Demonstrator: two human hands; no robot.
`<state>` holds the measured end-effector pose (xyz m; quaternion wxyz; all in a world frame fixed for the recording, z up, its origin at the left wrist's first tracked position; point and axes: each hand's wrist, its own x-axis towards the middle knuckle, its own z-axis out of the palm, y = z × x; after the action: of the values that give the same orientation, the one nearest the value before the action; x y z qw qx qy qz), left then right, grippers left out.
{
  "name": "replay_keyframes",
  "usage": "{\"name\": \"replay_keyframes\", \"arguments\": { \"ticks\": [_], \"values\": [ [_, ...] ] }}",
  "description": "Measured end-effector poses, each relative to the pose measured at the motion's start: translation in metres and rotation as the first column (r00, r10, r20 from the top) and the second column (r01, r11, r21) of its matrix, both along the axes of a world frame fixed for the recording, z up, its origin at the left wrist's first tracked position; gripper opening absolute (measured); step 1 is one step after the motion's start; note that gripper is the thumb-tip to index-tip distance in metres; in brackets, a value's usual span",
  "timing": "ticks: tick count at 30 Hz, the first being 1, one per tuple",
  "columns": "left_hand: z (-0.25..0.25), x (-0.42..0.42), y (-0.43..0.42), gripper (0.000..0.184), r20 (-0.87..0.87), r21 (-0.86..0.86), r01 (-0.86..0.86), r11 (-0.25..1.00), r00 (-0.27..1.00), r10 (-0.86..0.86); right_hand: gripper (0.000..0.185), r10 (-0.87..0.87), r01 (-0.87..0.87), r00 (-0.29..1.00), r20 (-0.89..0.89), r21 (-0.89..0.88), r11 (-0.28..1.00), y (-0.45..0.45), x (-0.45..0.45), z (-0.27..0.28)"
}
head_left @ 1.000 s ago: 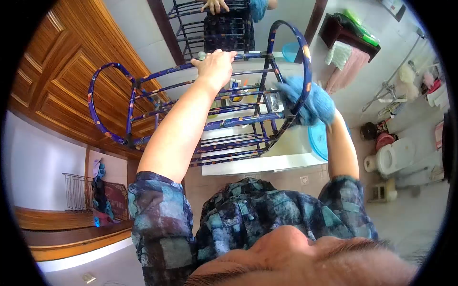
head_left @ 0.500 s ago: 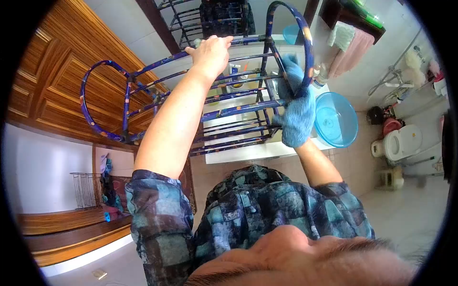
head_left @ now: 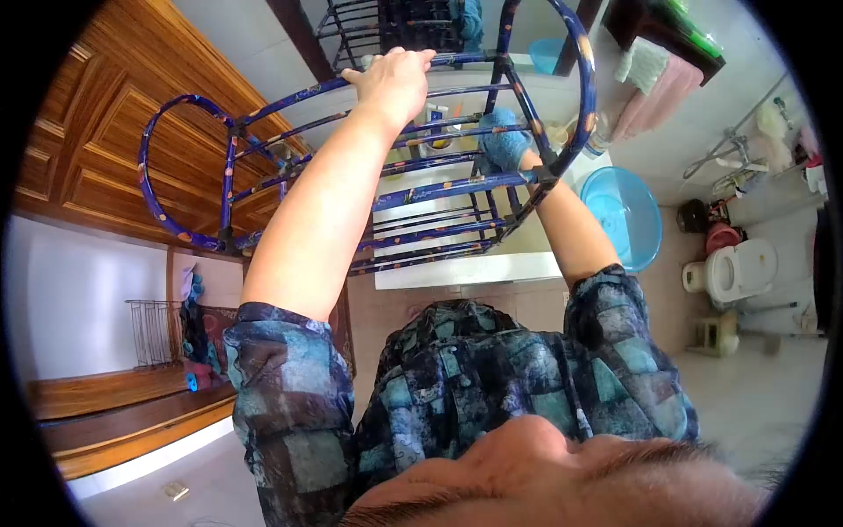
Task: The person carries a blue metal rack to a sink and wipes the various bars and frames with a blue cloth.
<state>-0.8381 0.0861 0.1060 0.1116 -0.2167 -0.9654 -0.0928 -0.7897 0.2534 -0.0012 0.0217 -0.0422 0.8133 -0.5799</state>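
Observation:
A dark blue tubular rack [head_left: 452, 189] with orange patterns and looped ends is tilted in front of me over a white counter. My left hand [head_left: 392, 88] grips its far upper bar, the fingers curled over it. My right hand [head_left: 503, 140] is covered by a fluffy blue cloth or mitt and reaches through the right end of the rack, against an inner upright. The fingers under the blue covering are hidden.
Right of the white counter [head_left: 421, 279] sits a blue basin [head_left: 622, 218]. A toilet [head_left: 742, 270] stands farther right. Towels [head_left: 657, 95] hang from a dark shelf at upper right. A wooden door [head_left: 105, 123] fills the upper left. A mirror is behind the rack.
My right hand in the blue covering has moved from outside the rack's right end to between its bars. The rack has shifted slightly up and its right loop now sits farther right.

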Motion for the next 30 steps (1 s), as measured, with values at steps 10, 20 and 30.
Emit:
{"name": "replay_keyframes", "arguments": {
  "ticks": [10,20,30],
  "values": [
    [0.001,0.004,0.0,0.036,0.015,0.033,0.0,0.999,1.0,0.0,0.026,0.034,0.0,0.962,0.269,-0.126,0.992,0.034,0.123,-0.04],
    [0.028,0.018,-0.024,0.042,-0.088,0.375,0.257,0.89,0.966,-0.242,0.039,-0.195,0.431,0.847,-0.495,0.422,0.797,-0.005,0.157,-0.034],
    [-0.007,0.148,-0.242,0.077,-0.446,0.83,0.109,0.547,0.718,0.534,0.03,-0.52,0.625,0.708,-0.477,0.08,0.777,-0.047,0.196,0.012]
  ]
}}
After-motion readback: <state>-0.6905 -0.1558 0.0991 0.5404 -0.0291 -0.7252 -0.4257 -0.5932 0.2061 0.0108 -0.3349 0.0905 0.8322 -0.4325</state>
